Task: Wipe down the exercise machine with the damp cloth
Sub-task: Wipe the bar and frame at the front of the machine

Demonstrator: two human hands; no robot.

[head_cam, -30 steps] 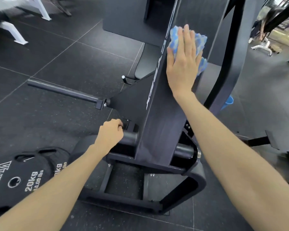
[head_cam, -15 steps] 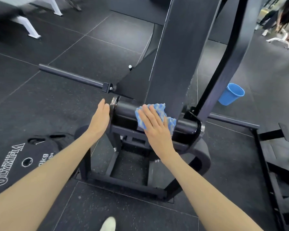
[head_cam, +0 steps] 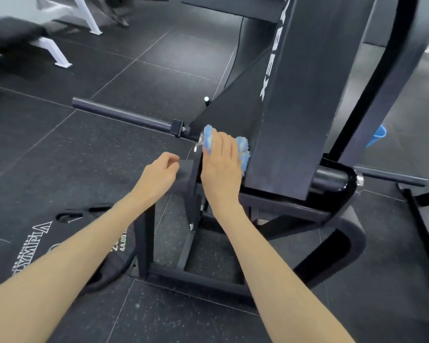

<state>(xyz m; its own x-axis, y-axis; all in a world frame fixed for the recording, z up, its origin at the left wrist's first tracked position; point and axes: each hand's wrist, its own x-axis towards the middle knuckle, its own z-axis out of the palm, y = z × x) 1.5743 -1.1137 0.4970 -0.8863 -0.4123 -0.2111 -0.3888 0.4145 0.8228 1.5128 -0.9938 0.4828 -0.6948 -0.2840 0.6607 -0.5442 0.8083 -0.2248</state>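
Pressing a soft blue-and-white damp cloth (head_cam: 243, 149) against the black steel exercise machine (head_cam: 295, 100) at its pivot, the right hand (head_cam: 221, 167) lies flat, fingers together. The limp, light cloth needs palm pressure. The left hand (head_cam: 159, 177), just left, hangs loosely curled, empty.

Both arms outstretched, left hand (head_cam: 159, 175) loosely curled, right hand (head_cam: 221, 164) palm-down.
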